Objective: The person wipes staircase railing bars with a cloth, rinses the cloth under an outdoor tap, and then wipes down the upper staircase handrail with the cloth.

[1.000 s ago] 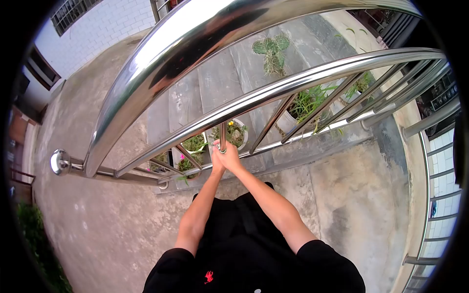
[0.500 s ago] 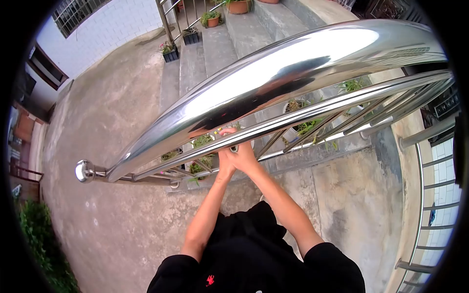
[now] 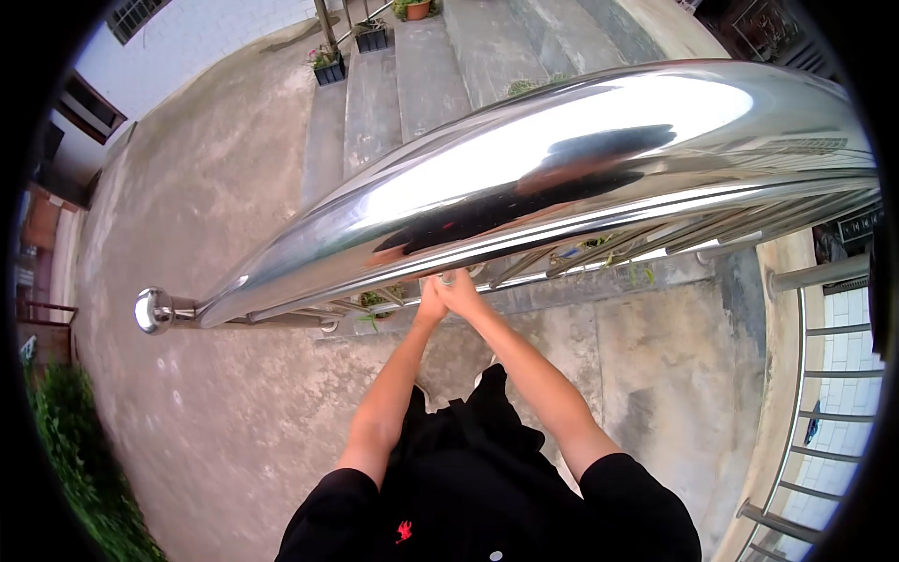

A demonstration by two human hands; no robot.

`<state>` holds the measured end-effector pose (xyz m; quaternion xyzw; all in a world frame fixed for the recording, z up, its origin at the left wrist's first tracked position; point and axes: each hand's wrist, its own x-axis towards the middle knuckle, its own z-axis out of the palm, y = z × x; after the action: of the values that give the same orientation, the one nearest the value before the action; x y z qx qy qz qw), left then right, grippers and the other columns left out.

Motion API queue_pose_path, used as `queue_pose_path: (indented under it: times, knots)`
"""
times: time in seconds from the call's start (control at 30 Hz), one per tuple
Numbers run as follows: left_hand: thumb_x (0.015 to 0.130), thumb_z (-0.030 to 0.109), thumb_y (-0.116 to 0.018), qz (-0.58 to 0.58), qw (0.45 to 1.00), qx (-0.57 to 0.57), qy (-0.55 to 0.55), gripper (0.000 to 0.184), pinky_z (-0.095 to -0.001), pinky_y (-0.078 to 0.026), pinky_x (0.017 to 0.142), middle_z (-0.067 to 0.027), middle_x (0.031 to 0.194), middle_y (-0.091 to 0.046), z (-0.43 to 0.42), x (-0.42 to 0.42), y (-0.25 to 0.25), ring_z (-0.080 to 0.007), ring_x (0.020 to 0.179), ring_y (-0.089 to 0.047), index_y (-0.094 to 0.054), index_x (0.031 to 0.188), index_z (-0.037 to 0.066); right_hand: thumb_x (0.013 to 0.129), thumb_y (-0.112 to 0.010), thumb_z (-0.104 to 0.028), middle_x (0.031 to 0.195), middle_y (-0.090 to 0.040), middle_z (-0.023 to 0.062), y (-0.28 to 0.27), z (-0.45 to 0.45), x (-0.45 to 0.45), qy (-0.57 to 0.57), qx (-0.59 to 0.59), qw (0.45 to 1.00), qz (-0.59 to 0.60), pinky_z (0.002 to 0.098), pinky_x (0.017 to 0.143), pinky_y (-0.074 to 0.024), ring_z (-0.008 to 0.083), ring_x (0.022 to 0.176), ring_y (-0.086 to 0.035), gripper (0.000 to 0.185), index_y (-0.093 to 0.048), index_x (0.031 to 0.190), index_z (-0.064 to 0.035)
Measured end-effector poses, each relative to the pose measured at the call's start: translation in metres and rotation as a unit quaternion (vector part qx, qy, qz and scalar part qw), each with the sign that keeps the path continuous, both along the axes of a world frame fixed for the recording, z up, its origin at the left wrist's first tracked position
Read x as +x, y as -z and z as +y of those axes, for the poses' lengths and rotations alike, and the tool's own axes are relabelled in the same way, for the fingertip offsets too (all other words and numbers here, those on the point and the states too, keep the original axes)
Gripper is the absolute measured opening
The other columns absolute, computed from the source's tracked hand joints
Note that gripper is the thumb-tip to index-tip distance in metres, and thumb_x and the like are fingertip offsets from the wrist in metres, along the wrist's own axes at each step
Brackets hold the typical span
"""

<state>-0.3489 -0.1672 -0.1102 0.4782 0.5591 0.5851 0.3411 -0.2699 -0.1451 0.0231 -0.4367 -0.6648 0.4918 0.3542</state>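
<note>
Under the wide, shiny metal handrail [image 3: 524,173], my left hand [image 3: 432,302] and my right hand [image 3: 460,289] are pressed together. Both are closed round a thin upright bar of the railing; only a small metal bit of it shows between them. The rail above covers most of the fingertips. A narrower rail runs just below the handrail, over my fingers. At its left end the railing carries a round metal knob [image 3: 154,311].
Grey steps [image 3: 426,84] lie beyond the rail, with a planter [image 3: 330,71] and other pots on them. Leafy plants [image 3: 80,450] stand at lower left. Another metal railing [image 3: 796,375] runs down the right side. A white brick wall [image 3: 206,47] is at upper left.
The view has shifted, so the handrail now spreads across the middle and hides more of the bars and my fingers. My hands stay together at the bar.
</note>
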Motion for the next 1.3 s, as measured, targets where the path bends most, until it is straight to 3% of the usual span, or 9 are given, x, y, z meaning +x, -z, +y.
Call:
queue_pose_path:
  times: [0.1, 0.23, 0.3, 0.33, 0.4, 0.53, 0.8, 1.03, 1.3]
  knots:
    - [0.094, 0.014, -0.050, -0.092, 0.994, -0.057, 0.028, 0.033, -0.0368, -0.042, 0.097, -0.0155, 0.121, -0.059, -0.005, -0.002, -0.009, -0.0225, 0.113, -0.054, -0.053, 0.123, 0.000, 0.084, -0.066, -0.022, 0.095, -0.066, 0.0221, -0.007, -0.003, -0.002, 0.031, -0.015, 0.996, -0.078, 0.0423, 0.081, -0.0477, 0.0383, 0.093, -0.062, 0.029, -0.060, 0.100, 0.0019]
    - [0.093, 0.016, -0.052, 0.052, 0.997, -0.052, 0.017, 0.030, -0.0362, -0.045, 0.093, -0.0129, 0.115, -0.062, -0.004, 0.001, -0.024, -0.0219, 0.107, -0.057, -0.056, 0.119, 0.000, 0.083, -0.066, -0.022, 0.103, -0.064, 0.0218, 0.029, 0.005, 0.000, 0.025, -0.020, 0.998, -0.048, 0.0400, 0.084, -0.0484, 0.0335, 0.096, -0.063, 0.041, -0.055, 0.112, 0.0047]
    - [0.089, 0.015, -0.058, -0.438, 0.898, 0.005, 0.035, 0.032, -0.0367, -0.044, 0.093, -0.0133, 0.114, -0.062, 0.003, 0.006, -0.018, -0.0239, 0.107, -0.057, -0.057, 0.117, 0.000, 0.082, -0.066, -0.025, 0.111, -0.063, 0.0242, 0.021, 0.009, -0.001, 0.031, -0.001, 0.998, -0.058, 0.0388, 0.085, -0.0501, 0.0324, 0.099, -0.063, 0.055, -0.050, 0.124, 0.0074]
    - [0.089, 0.015, -0.058, -0.437, 0.899, 0.008, 0.035, 0.032, -0.0367, -0.044, 0.093, -0.0133, 0.114, -0.062, 0.005, 0.004, -0.016, -0.0239, 0.107, -0.057, -0.057, 0.117, 0.000, 0.082, -0.066, -0.023, 0.107, -0.063, 0.0221, 0.016, 0.013, 0.002, 0.012, 0.015, 0.999, -0.041, 0.0380, 0.084, -0.0490, 0.0308, 0.097, -0.062, 0.048, -0.052, 0.118, 0.0061]
    - [0.085, 0.015, -0.062, -0.017, 0.997, -0.078, 0.006, 0.036, -0.0371, -0.041, 0.096, -0.0159, 0.115, -0.061, -0.004, 0.000, -0.094, -0.0266, 0.111, -0.056, -0.057, 0.116, -0.001, 0.082, -0.067, -0.019, 0.099, -0.062, 0.0179, -0.035, 0.008, 0.005, -0.024, 0.041, 0.999, -0.009, 0.0364, 0.082, -0.0467, 0.0277, 0.092, -0.060, 0.034, -0.055, 0.105, 0.0035]
    - [0.081, 0.011, -0.063, 0.094, 0.993, 0.038, -0.057, 0.036, -0.0364, -0.041, 0.095, -0.0172, 0.113, -0.060, -0.008, 0.008, -0.171, -0.0247, 0.111, -0.055, -0.057, 0.114, -0.002, 0.083, -0.063, -0.010, 0.097, -0.061, 0.0122, -0.103, 0.003, 0.008, -0.060, 0.085, 0.994, 0.036, 0.0352, 0.085, -0.0445, 0.0252, 0.094, -0.058, 0.021, -0.058, 0.102, -0.0016]
    - [0.082, 0.012, -0.062, -0.016, 0.999, 0.030, -0.030, 0.031, -0.0375, -0.043, 0.092, -0.0175, 0.108, -0.061, 0.003, 0.011, -0.168, -0.0285, 0.106, -0.057, -0.058, 0.110, -0.002, 0.077, -0.058, 0.000, 0.090, -0.057, 0.0096, -0.125, 0.013, 0.006, -0.124, 0.077, 0.987, 0.060, 0.0323, 0.079, -0.0444, 0.0224, 0.087, -0.057, 0.025, -0.055, 0.101, -0.0057]
    - [0.083, 0.014, -0.061, 0.111, 0.990, 0.070, -0.060, 0.029, -0.0378, -0.045, 0.090, -0.0181, 0.104, -0.062, -0.002, 0.008, -0.168, -0.0288, 0.104, -0.058, -0.059, 0.107, -0.001, 0.078, -0.060, -0.002, 0.091, -0.060, 0.0105, -0.120, 0.009, 0.003, -0.079, 0.135, 0.987, 0.026, 0.0326, 0.078, -0.0460, 0.0224, 0.087, -0.060, 0.025, -0.055, 0.103, -0.0049]
    - [0.083, 0.014, -0.061, 0.095, 0.992, 0.048, -0.067, 0.027, -0.0381, -0.045, 0.088, -0.0188, 0.102, -0.063, -0.004, 0.015, -0.113, -0.0300, 0.102, -0.059, -0.060, 0.106, -0.001, 0.082, -0.059, -0.022, 0.090, -0.066, 0.0188, -0.072, 0.013, 0.002, -0.069, 0.133, 0.989, -0.001, 0.0447, 0.079, -0.0472, 0.0369, 0.088, -0.061, 0.026, -0.064, 0.094, -0.0001]
